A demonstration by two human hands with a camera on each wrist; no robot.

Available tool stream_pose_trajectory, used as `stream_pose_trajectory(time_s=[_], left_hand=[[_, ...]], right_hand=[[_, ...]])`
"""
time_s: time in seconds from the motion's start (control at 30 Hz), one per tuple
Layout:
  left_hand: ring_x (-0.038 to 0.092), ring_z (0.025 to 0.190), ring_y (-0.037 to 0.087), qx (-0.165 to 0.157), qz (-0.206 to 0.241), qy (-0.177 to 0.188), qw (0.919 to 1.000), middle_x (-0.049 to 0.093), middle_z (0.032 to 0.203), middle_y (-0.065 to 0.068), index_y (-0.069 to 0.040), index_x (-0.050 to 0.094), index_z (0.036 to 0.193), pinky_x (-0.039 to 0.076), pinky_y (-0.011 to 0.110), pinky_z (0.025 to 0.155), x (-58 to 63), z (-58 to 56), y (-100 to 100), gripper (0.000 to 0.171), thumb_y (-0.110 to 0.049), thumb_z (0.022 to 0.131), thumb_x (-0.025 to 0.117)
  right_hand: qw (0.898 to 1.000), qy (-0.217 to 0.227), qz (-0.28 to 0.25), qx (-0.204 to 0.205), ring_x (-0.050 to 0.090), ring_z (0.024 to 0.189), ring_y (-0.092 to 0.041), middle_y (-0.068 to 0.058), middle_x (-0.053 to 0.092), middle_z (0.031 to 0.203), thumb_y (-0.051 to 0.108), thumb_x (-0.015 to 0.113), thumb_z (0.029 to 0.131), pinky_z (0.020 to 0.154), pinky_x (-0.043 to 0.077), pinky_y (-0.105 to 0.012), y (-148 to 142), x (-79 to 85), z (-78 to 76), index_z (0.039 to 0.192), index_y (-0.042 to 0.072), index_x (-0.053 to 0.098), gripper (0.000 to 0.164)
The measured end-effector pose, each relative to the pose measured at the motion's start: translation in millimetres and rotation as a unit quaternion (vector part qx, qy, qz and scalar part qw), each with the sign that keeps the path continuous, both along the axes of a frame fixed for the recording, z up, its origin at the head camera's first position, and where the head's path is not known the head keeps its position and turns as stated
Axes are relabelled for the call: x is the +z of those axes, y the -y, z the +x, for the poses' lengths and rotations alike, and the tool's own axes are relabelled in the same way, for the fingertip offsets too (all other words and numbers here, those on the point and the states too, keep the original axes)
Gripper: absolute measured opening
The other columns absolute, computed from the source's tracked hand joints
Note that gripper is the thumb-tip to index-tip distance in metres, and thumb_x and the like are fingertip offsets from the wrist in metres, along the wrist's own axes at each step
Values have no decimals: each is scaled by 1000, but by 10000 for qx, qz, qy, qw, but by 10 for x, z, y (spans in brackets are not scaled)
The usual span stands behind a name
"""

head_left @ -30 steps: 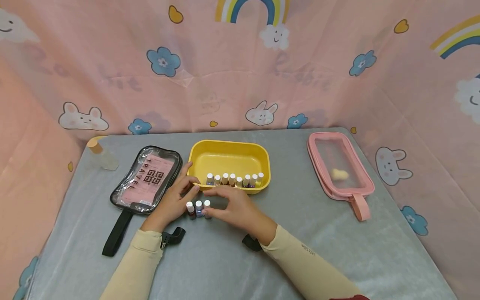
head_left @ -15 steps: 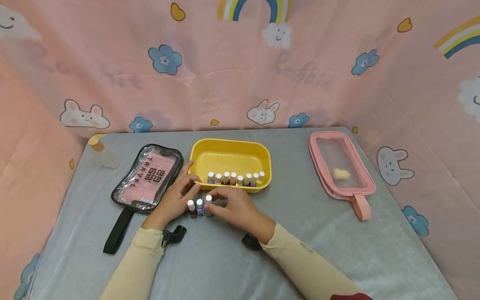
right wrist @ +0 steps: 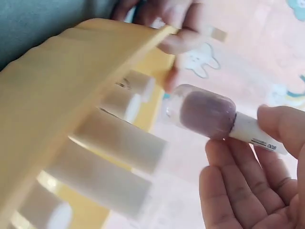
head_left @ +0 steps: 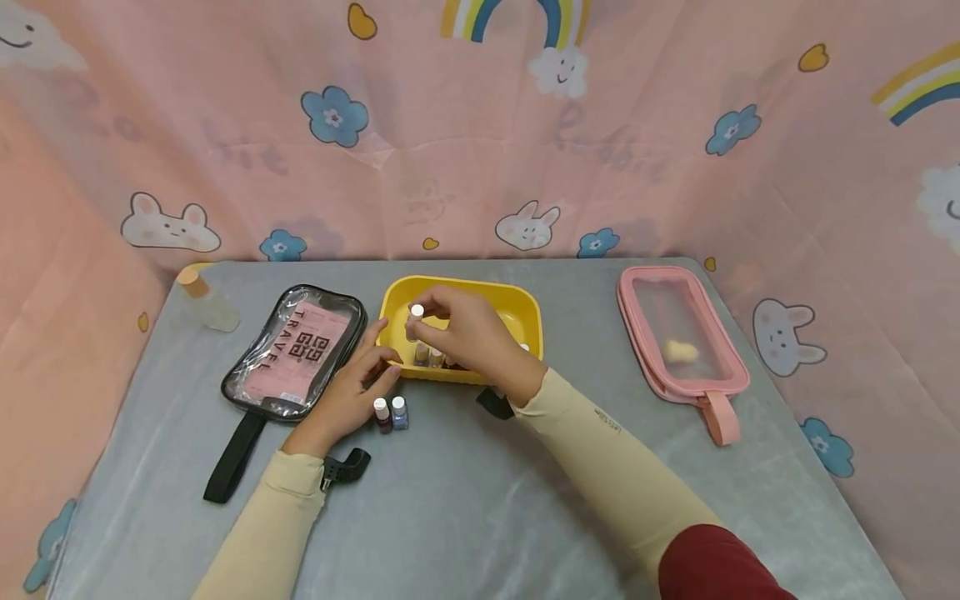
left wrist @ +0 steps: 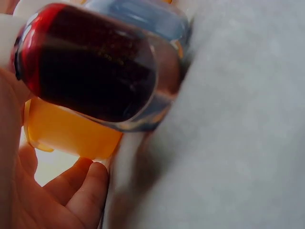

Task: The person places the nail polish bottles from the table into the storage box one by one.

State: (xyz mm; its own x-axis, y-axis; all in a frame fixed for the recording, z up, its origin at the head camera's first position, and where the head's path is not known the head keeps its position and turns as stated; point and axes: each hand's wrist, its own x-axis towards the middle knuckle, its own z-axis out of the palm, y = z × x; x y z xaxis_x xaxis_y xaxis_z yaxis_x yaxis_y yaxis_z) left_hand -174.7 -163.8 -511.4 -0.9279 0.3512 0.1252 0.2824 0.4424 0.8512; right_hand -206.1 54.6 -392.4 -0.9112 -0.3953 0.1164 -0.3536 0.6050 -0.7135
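A small nail polish bottle (right wrist: pixel 207 110), dusky mauve with a white cap, is pinched by its cap between the thumb and fingers of my right hand (head_left: pixel 480 333). This hand is above the yellow tray (head_left: pixel 525 304), and the bottle hangs over its left part. My left hand (head_left: pixel 347 400) grips the tray's front left corner, with fingertips over the rim in the right wrist view. Just in front of the tray, beside my left hand, stand a dark red nail polish bottle (head_left: pixel 382 417) and a blue nail polish bottle (head_left: pixel 400 414). My right hand partly hides the row of bottles (head_left: pixel 422 356) inside the tray.
To the left lies a clear black-edged pouch (head_left: pixel 296 354) with a strap. Behind it stands a clear bottle with a wooden-looking cap (head_left: pixel 208 302). At the right lies a pink zip pouch (head_left: pixel 686 333) holding something pale yellow. A patterned pink curtain (head_left: pixel 450 150) hangs behind the table.
My right hand has lifted the mauve nail polish bottle from beside the other two in front of the tray and carried it forward over the tray. My left hand stays at the corner.
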Motion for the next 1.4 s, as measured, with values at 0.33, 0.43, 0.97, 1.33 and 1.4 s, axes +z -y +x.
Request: stream_pose_trajectory(time_s=[0.33, 0.43, 0.97, 1.33, 1.4], left_hand=[[9, 162, 31, -33, 152, -52, 9999, 11, 178, -3, -20, 62, 117, 26, 63, 123, -10, 3, 1, 14, -32, 111, 57], [9, 162, 31, -36, 175, -59, 9998, 11, 178, -3, -21, 63, 117, 27, 62, 123, -16, 10, 6, 13, -31, 111, 57], [10, 162, 32, -56, 125, -150, 9998, 12, 178, 1, -20, 63, 118, 26, 63, 123, 2, -3, -2, 13, -29, 111, 56], [13, 161, 35, -97, 191, -331, 9992, 13, 177, 4, -17, 64, 117, 26, 64, 123, -26, -5, 9, 11, -24, 111, 57], [13, 161, 35, -95, 219, -356, 9991, 13, 177, 4, -17, 64, 117, 25, 65, 122, -32, -6, 5, 11, -23, 111, 58]], right_hand=[[9931, 312, 1076, 345, 66, 96, -14, 4, 74, 105, 26, 79, 98, 92, 57, -28, 133, -229, -169, 107, 15, 70, 17], [9901, 244, 1324, 390, 67, 97, -13, 3, 74, 104, 27, 79, 98, 95, 56, -27, 154, -296, -160, 109, 14, 71, 19], [9827, 83, 1793, 444, 68, 111, -17, 2, 75, 118, 31, 81, 97, 102, 54, -32, 91, -216, -76, 126, 14, 72, 35], [9772, -1656, -375, 1278, 71, 97, -16, -4, 77, 105, 11, 88, 89, 90, 59, -27, -41, -385, 521, 114, 4, 78, 28], [9770, -1657, -170, 1328, 71, 99, -14, -2, 77, 108, 15, 89, 89, 92, 57, -24, -11, -491, 604, 114, 6, 77, 30]])
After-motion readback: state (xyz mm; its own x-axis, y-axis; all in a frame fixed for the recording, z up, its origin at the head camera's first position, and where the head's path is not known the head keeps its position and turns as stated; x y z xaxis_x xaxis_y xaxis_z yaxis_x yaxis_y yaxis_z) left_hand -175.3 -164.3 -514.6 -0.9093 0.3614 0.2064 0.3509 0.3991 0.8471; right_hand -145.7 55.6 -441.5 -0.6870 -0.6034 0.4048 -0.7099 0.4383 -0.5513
